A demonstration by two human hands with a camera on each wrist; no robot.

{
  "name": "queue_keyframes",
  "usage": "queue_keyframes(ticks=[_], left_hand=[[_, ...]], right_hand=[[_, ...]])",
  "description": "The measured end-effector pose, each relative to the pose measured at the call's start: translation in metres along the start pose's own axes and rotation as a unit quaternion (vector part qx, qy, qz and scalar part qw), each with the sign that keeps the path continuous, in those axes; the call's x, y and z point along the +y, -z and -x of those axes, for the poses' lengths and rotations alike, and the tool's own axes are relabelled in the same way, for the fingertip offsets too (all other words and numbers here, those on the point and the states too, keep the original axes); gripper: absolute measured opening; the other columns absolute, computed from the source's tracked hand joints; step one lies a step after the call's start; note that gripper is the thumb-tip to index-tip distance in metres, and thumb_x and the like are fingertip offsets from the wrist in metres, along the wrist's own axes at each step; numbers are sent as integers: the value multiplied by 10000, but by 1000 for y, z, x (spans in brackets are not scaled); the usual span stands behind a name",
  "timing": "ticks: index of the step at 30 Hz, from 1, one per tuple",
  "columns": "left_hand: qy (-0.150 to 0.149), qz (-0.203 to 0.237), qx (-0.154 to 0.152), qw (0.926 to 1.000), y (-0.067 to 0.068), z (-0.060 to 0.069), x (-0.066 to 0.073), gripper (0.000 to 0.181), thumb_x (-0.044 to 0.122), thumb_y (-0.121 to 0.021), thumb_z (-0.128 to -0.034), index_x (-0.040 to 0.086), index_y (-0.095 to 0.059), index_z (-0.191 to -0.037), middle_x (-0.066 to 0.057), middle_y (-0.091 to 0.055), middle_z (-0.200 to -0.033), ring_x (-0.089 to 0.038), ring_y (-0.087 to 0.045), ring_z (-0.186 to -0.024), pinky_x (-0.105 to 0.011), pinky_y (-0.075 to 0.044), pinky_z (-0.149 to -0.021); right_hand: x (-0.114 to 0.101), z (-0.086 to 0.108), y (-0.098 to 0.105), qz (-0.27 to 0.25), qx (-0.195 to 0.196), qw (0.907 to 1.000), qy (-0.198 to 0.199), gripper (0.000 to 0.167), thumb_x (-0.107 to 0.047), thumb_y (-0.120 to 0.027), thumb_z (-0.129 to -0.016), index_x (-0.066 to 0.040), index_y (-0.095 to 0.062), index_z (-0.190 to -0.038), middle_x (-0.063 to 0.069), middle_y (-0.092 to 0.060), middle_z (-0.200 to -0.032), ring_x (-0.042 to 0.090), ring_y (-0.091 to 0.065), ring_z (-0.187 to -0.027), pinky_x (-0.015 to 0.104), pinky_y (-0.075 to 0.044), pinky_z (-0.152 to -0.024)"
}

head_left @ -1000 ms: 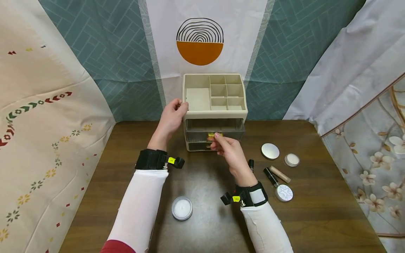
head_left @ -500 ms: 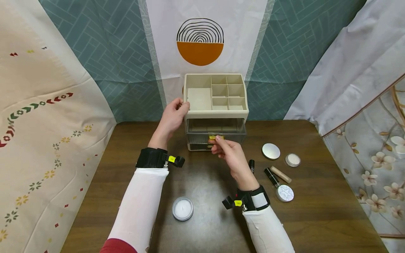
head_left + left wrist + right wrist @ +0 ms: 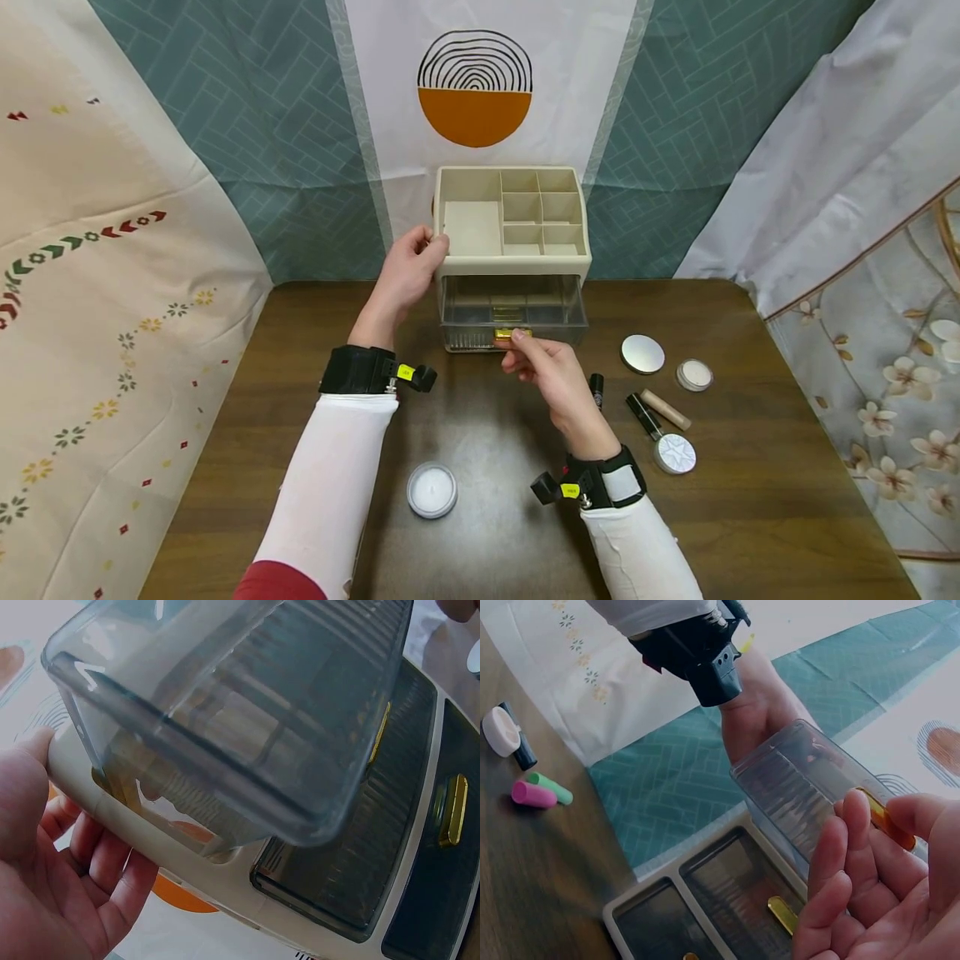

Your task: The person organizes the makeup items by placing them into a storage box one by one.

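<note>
A cream organizer with a divided top stands at the back of the table. My left hand grips its upper left edge; in the left wrist view the left hand has its fingers curled behind the cream side. The clear top drawer is pulled well out. With thumb and finger, my right hand pinches the drawer's gold handle. The right wrist view shows the right hand at that gold handle. Lower drawers are closed beneath.
A white round jar sits at the front middle. To the right lie a silver disc, a small round pot, a beige tube, a black tube and a star-patterned compact. Another black tube lies by my right wrist.
The top drawer has slid further out toward me, with my right hand moving back along with its handle. My left hand keeps its grip on the organizer's edge.
</note>
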State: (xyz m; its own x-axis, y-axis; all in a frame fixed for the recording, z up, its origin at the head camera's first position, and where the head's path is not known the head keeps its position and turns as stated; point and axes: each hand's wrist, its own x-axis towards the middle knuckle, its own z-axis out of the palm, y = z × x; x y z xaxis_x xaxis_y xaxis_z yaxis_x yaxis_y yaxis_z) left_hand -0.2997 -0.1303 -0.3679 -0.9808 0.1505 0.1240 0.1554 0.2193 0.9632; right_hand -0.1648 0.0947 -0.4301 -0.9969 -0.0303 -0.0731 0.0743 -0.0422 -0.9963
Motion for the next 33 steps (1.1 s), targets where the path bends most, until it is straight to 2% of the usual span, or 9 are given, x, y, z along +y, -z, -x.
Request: queue_keyframes(ticks=[4, 11, 15, 21, 26, 33], left_hand=[[-73, -5, 32, 10000, 1, -1, 1, 284, 355, -587, -1072, 99, -542, -956, -45, -425, -876, -231, -447, -861, -349, -332, -727], [-87, 13, 64, 9999, 0, -3, -1, 274, 348, -587, -1072, 98, -554, -966, -43, -433, -874, -225, -456, -870, -343, -334, -726], [-75, 30, 56, 10000, 0, -2, -2, 278, 352, -590, -1073, 97, -556, -968, -45, -437, -878, -227, -458, -876, -345, -335, -731], [-51, 113, 26, 9999, 0, -2, -2, 280, 354, -595, -1075, 103, -552, -961, -34, -433, -860, -220, -453, -856, -341, -334, -722], [-73, 131, 12, 9999, 0, -2, -1, 283, 356, -597, -1076, 102, -553, -958, -31, -433, -857, -217, -456, -861, -340, -341, -727], [-80, 154, -33, 9998, 1, -2, -3, 287, 355, -597, -1078, 96, -549, -966, -41, -441, -861, -213, -462, -831, -330, -359, -713]], right_hand=[[-2, 2, -1, -10, -29, 10000, 13, 402, -352, -621, -1097, -14, -808, -986, 10, -747, -869, 202, -699, -874, 291, -491, -772], [0, 8, -1, 5, -48, 10000, 39, 380, -318, -616, -1103, 5, -803, -1030, 24, -726, -849, 201, -685, -883, 302, -496, -776], [0, 10, -2, -1, -49, 10000, 48, 412, -331, -613, -1103, 14, -786, -957, 48, -748, -895, 210, -683, -881, 298, -498, -769], [1, 12, -1, 14, -15, 9999, 122, 396, -310, -609, -1103, 23, -797, -999, 54, -731, -851, 210, -681, -848, 284, -494, -747], [3, 13, -1, 14, -33, 9999, 133, 399, -306, -600, -1109, 13, -787, -960, 47, -742, -879, 213, -686, -878, 291, -501, -762], [5, 14, 2, 141, -137, 9997, 153, 412, -302, -594, -1111, 65, -780, -1143, 15, -723, -829, 189, -687, -858, 299, -502, -766]])
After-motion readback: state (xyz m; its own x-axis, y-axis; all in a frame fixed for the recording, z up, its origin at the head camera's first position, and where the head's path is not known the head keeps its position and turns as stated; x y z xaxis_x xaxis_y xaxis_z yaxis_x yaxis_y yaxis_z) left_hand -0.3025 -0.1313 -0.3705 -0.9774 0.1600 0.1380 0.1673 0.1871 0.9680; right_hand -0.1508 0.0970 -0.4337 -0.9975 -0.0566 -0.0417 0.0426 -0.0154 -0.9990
